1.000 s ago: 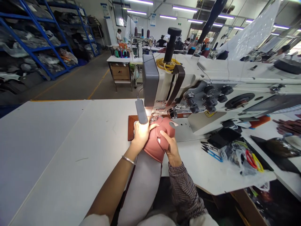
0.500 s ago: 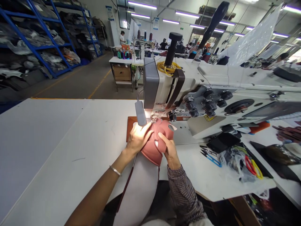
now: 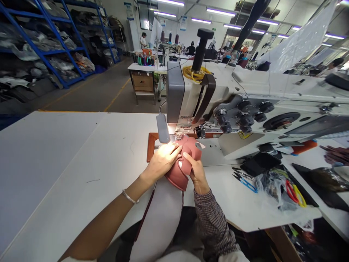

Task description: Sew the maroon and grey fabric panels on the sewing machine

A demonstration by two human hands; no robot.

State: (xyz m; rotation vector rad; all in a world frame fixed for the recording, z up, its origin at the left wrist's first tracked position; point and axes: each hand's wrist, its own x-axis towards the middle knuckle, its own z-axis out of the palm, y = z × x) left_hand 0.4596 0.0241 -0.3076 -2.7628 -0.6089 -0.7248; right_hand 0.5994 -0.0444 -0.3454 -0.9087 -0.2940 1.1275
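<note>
Item: red padded piece [image 3: 177,177], curved, with a pale patch showing in a slit. I see it under the needle area of the sewing machine [image 3: 188,91], its far end by the presser foot [image 3: 178,137], its near edge towards the operator. A pale grey panel [image 3: 160,218] with dark red edging runs from beneath it down to the lap.

Item: left hand [image 3: 160,160], palm down over the left side of the piece. Half a second ago I had its fingers spread, the index reaching up beside the grey lamp [image 3: 163,129]; now they lie together, lower, on the red material. Whether they pinch it I cannot tell; the underside is hidden.

Item: right hand [image 3: 198,175], grasping the right side of the piece, thumb on top, other fingers mostly hidden. Its hold matches the previous view.

Item: bracelet [image 3: 130,197], left wrist; well up by the piece one second ago, now farther out to the left.

Item: brown frame [image 3: 150,151], left of the needle area; more of it shows than a second ago.

Item: white table [image 3: 81,145], bearing blue snips [image 3: 247,183] and a plastic bag [image 3: 265,187], both unmoved.
</note>
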